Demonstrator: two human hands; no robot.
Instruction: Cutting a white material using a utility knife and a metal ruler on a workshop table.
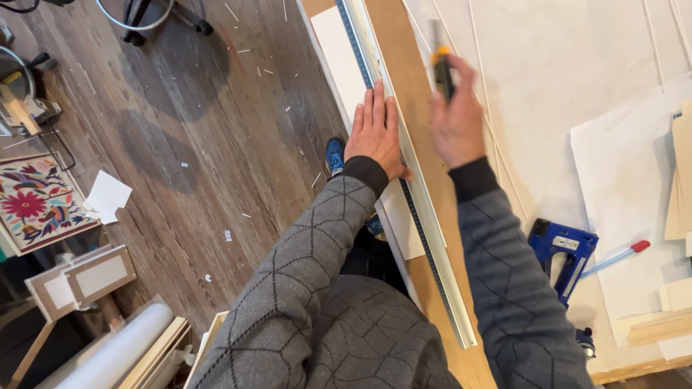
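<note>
The left hand [375,133] lies flat, palm down, fingers together and extended forward. The right hand [455,119], blurred, is curled into a grip, both forearms outstretched.

right hand [455,122] blurred, ruler [404,166] cut off

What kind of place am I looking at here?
Probably a picture-framing or craft workshop. The left hand presses a long metal straightedge onto white board, while the right hand holds a utility knife. A blue staple gun lies on the bench, and framed pieces sit on the wooden floor.
</note>
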